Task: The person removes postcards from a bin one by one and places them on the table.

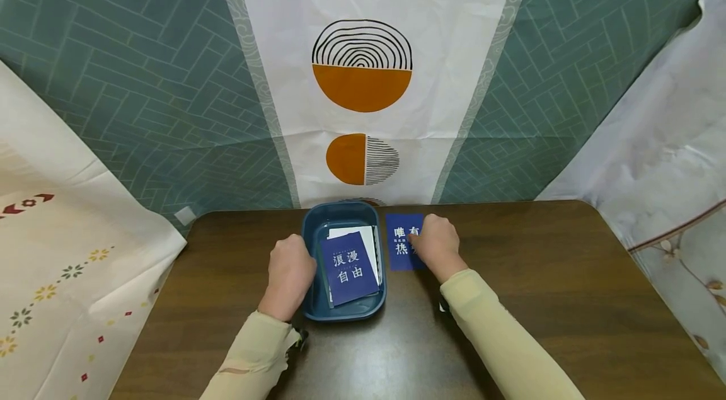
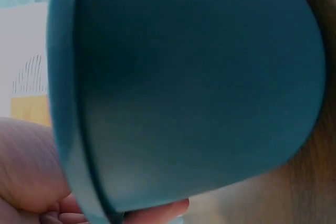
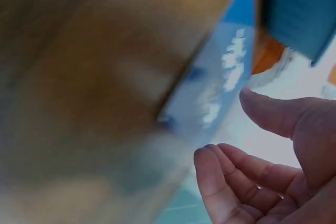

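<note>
My left hand [image 1: 289, 271] grips the left rim of a dark blue plastic basin [image 1: 345, 317]; in the left wrist view the basin's outer wall [image 2: 194, 87] hides most of the fingers. Inside the basin lie a blue booklet [image 1: 347, 290] with white characters and white sheets [image 1: 368, 245] under it. To the basin's right, another blue booklet [image 1: 397, 258] with white characters lies flat on the table. Over its right side is my right hand [image 1: 438, 245], hiding part of the print. The right wrist view shows its thumb and loosely bent fingers [image 3: 210, 177] apart, with nothing between them.
The brown wooden table [image 1: 544, 299] extends to both sides. A patterned green and white cloth [image 1: 454, 72] hangs behind its back edge, close to the basin. Pale cloths [image 1: 68, 249] hang at the left and right.
</note>
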`<state>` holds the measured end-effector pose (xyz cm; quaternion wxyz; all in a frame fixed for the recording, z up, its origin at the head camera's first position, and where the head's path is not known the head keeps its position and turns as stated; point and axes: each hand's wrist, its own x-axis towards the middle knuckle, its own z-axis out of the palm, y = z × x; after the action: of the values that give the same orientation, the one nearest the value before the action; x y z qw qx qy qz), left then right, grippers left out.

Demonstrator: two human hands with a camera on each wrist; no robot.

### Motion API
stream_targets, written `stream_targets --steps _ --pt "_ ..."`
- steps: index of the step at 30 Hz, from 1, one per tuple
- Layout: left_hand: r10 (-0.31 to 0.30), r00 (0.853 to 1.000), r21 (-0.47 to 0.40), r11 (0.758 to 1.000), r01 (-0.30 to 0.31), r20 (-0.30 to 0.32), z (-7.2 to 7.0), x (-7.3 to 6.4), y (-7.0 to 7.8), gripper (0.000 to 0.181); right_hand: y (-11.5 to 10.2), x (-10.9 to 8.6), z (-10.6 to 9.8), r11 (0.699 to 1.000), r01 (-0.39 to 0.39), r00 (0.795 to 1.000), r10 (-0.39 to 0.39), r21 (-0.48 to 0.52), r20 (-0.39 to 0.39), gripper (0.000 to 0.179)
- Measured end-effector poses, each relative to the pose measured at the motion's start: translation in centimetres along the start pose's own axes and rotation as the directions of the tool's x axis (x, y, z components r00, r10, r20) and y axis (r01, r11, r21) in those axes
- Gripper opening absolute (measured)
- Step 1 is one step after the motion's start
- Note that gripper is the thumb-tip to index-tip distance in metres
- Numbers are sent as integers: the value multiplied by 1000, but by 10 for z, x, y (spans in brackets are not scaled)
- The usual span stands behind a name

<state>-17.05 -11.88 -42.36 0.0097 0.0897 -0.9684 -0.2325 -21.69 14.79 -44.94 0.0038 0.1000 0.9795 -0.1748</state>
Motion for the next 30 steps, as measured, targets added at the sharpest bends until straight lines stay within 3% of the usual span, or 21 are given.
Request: stream_targets --steps 4,10,17,22,25,30 --pt "-4 1000 13 1000 4 -16 0 -1 1 16 -20 -10 -11 995 93 992 -90 27 -82 35" --pt "25 998 7 1000 -25 -55 -2 1 1 28 -58 -26 -22 965 256 955 -246 47 -164 28" --pt "-3 1000 -39 999 3 19 0 7 -2 17 -93 -49 -18 935 350 937 -349 52 -23 47" --pt "2 999 -43 999 0 53 3 10 -4 16 -108 -56 -3 908 415 904 -418 54 85 53" --pt "8 998 -25 1000 -7 55 3 11 -4 15 -113 -57 7 908 419 899 -417 19 136 53" --pt "19 999 10 1000 -19 45 3 12 -4 13 -116 -57 19 924 377 912 -359 -64 197 51"
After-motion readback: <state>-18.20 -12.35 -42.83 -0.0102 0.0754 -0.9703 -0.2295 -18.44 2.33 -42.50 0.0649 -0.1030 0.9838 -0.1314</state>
